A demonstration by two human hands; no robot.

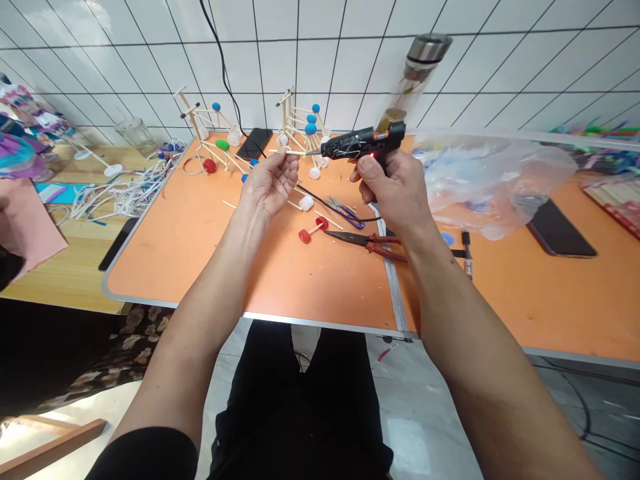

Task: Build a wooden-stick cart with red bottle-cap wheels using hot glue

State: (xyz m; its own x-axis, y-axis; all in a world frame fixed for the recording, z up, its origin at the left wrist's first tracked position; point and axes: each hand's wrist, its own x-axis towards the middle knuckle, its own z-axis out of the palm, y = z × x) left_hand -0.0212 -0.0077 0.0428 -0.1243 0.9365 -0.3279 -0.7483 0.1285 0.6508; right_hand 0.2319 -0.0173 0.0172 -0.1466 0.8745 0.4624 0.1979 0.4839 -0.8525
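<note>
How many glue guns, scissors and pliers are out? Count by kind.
Glue gun: 1, in the right hand
Scissors: 1
Pliers: 1
Total: 3

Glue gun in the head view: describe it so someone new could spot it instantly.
On the orange table, look to the person's right hand, raised above the table's middle. It grips a black hot glue gun, its nozzle pointing at the thin wooden stick pinched in the left hand. The small glowing red light on its body sets it apart from the tools lying below.
</note>
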